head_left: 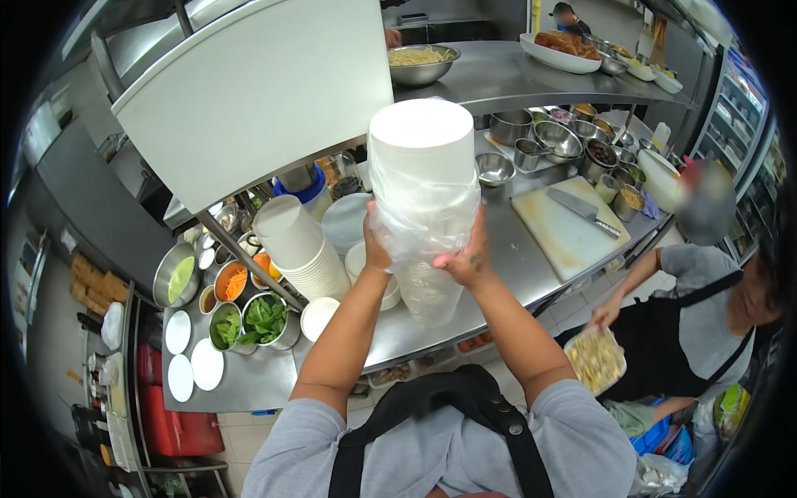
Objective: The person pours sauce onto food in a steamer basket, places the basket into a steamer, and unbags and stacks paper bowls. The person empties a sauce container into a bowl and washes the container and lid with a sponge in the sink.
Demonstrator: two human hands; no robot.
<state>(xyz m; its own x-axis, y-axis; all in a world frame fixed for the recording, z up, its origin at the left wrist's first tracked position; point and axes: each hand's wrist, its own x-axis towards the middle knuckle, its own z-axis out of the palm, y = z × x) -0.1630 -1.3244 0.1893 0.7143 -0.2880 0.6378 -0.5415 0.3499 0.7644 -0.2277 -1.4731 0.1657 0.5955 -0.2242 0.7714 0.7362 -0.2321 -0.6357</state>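
Observation:
Between my two hands is a tall stack of white tubs (pixel 422 153), partly wrapped in a clear plastic bag (pixel 427 290) that hangs loose below. My left hand (pixel 377 239) grips the stack's left side, most of its fingers hidden behind the plastic. On the opposite side my right hand (pixel 466 259) is closed around it, thumb across the front. Left of my left forearm stands another nested stack of white tubs (pixel 290 236) on the steel counter, with white lids or tubs (pixel 320 318) close by.
A cutting board (pixel 552 236) with a knife (pixel 581 212) lies right. Several metal bowls (pixel 558 139) stand behind it. Greens (pixel 264 319) and shredded carrot (pixel 232 282) sit left, near white discs (pixel 207 363). A co-worker (pixel 706 324) at right holds a food tray (pixel 596 359). Overhead is a steel shelf (pixel 498 70).

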